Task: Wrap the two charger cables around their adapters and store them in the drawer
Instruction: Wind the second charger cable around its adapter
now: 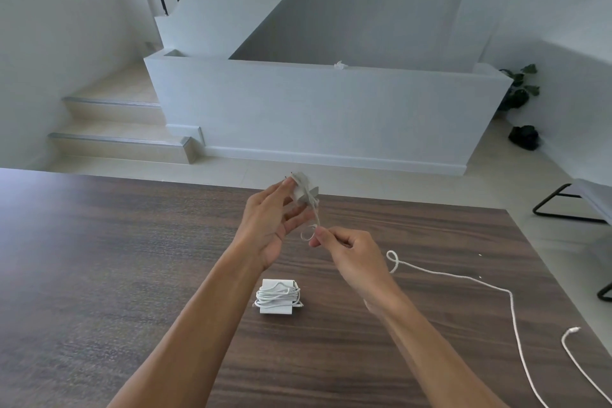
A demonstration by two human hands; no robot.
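Both hands grip: left hand (265,225) adapter (303,191); right hand (351,258) cable (510,298).

White adapter (304,191) held up above table's far edge, a few cable turns on it, tilted. Its white cable (511,305) trailing down, looped, snaking across table to right, plug end free. Second adapter (277,296) flat on table, cable fully wound round it.

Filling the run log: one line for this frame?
left hand holds adapter | right hand pinches its cable | wrapped charger on table
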